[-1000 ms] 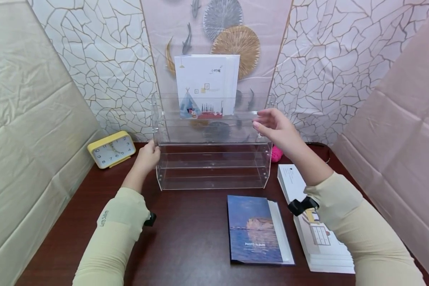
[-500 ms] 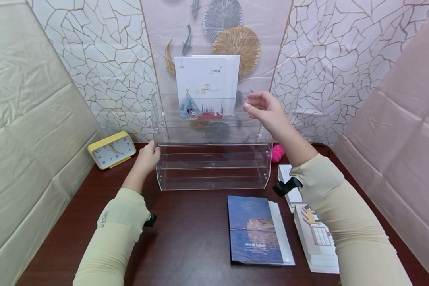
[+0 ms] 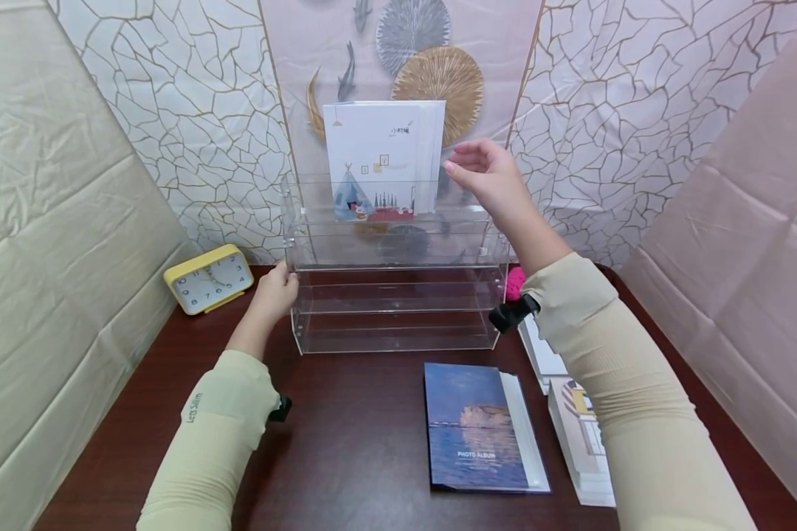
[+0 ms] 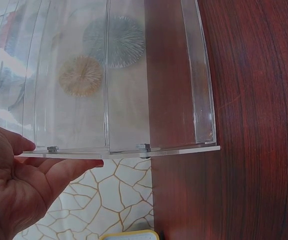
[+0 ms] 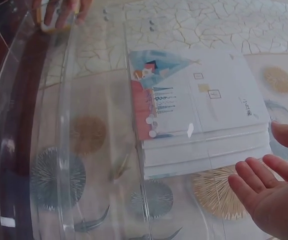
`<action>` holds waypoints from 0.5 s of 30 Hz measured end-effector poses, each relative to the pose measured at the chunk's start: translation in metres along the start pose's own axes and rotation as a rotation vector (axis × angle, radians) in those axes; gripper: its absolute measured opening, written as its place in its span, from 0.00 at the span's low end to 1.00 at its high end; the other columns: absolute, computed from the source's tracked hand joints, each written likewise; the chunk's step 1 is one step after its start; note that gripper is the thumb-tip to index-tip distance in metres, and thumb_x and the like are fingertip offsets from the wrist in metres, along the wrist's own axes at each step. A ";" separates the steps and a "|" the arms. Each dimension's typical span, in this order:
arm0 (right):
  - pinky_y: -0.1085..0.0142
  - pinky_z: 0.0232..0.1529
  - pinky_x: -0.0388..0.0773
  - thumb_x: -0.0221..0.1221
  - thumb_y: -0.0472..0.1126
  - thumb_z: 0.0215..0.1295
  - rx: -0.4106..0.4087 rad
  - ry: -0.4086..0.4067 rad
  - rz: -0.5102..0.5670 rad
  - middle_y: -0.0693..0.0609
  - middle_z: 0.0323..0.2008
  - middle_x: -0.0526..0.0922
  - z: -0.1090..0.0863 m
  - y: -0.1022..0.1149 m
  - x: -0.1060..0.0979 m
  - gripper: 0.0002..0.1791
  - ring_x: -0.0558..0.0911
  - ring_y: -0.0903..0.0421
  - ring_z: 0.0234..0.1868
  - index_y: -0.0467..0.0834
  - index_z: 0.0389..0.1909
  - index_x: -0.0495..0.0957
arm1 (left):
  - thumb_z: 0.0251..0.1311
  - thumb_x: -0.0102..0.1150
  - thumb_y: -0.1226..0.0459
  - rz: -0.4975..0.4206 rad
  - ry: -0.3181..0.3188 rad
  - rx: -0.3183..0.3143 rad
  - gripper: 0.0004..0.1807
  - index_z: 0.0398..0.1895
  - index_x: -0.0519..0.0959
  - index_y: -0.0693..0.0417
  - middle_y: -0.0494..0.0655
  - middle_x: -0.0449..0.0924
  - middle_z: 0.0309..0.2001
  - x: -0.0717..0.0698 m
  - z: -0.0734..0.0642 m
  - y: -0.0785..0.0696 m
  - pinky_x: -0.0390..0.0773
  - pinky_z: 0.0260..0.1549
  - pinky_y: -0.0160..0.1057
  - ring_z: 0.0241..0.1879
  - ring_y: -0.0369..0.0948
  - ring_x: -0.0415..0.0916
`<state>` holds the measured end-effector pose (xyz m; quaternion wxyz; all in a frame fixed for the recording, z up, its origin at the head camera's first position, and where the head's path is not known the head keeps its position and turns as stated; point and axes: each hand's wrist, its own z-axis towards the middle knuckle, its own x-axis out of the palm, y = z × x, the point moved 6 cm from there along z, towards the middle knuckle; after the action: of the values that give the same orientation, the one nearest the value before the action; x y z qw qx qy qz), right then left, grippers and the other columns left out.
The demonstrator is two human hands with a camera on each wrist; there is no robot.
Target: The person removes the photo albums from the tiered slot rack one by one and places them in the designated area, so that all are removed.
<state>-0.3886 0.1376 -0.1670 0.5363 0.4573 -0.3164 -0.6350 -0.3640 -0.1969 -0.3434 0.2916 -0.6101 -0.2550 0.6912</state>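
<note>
A clear acrylic tiered rack stands at the back of the table. My left hand grips its left side panel, thumb inside and fingers outside in the left wrist view. In the rack's top tier a white album stands upright, its cover printed with a blue tent. My right hand hovers just right of this album with nothing in it. The right wrist view has the open fingertips close to the album's edge. A blue photo album lies flat on the table in front.
A yellow alarm clock stands left of the rack. A ball of pink yarn sits behind its right side. White albums are stacked at the right, with another white item behind them, partly under my right forearm.
My right hand has risen and moved left, from the rack's right end to beside the white album. My left hand has stayed on the side panel.
</note>
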 end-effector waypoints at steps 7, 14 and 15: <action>0.64 0.52 0.71 0.63 0.34 0.58 -0.002 -0.037 0.044 0.40 0.50 0.77 0.016 0.001 0.002 0.23 0.76 0.50 0.50 0.32 0.53 0.70 | 0.71 0.35 0.64 -0.015 0.018 -0.008 0.23 0.66 0.59 0.65 0.69 0.69 0.57 0.000 -0.001 0.001 0.71 0.48 0.54 0.55 0.58 0.69; 0.65 0.53 0.71 0.65 0.34 0.56 0.081 -0.085 0.092 0.39 0.55 0.74 0.030 -0.001 0.002 0.26 0.74 0.50 0.54 0.34 0.55 0.68 | 0.71 0.35 0.64 -0.024 0.012 -0.015 0.23 0.66 0.59 0.63 0.68 0.70 0.56 -0.001 -0.002 0.000 0.72 0.45 0.54 0.52 0.57 0.71; 0.65 0.53 0.71 0.65 0.34 0.56 0.089 -0.088 0.098 0.39 0.55 0.74 0.031 -0.001 0.003 0.27 0.74 0.50 0.54 0.34 0.56 0.68 | 0.71 0.35 0.65 -0.022 0.011 -0.014 0.23 0.66 0.59 0.63 0.68 0.70 0.56 -0.001 -0.002 0.000 0.72 0.45 0.54 0.52 0.57 0.71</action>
<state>-0.4180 0.1324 -0.1567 0.5314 0.4364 -0.3896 -0.6127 -0.3621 -0.1975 -0.3425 0.2964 -0.6129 -0.2651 0.6828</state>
